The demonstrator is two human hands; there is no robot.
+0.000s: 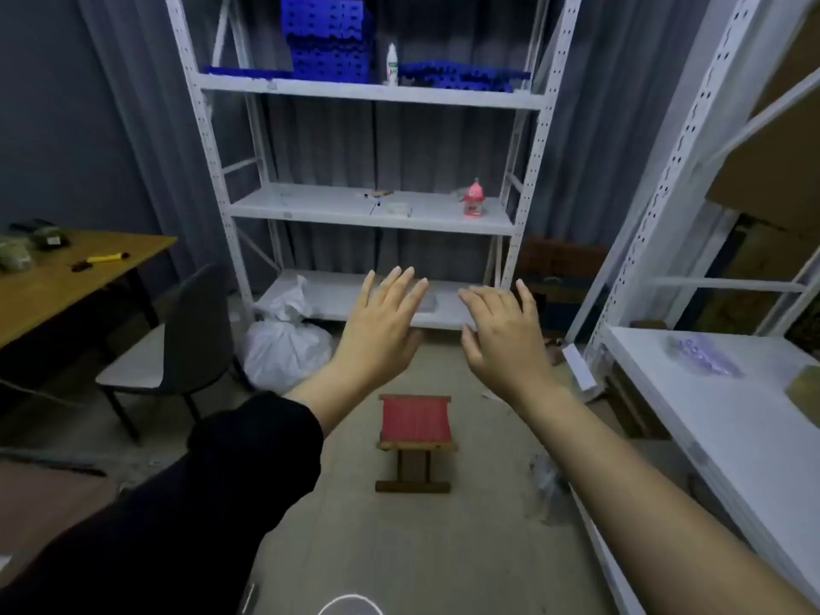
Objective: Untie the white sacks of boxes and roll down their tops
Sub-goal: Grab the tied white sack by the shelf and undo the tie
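Note:
A white sack [284, 348] stands on the floor at the foot of the white shelving, its top gathered into a knot beside the lowest shelf. My left hand [381, 324] is held out in the air with fingers spread, to the right of the sack and not touching it. My right hand [506, 330] is raised beside it, fingers also spread, holding nothing. Both hands hover above the floor in front of the shelf. What is inside the sack cannot be seen.
A small red-topped wooden stool [415, 439] stands on the floor below my hands. A grey chair [173, 348] and a wooden table [66, 277] are at left. White shelving [372, 206] stands ahead, and another rack [710, 392] at right. Blue crates [328, 37] sit on top.

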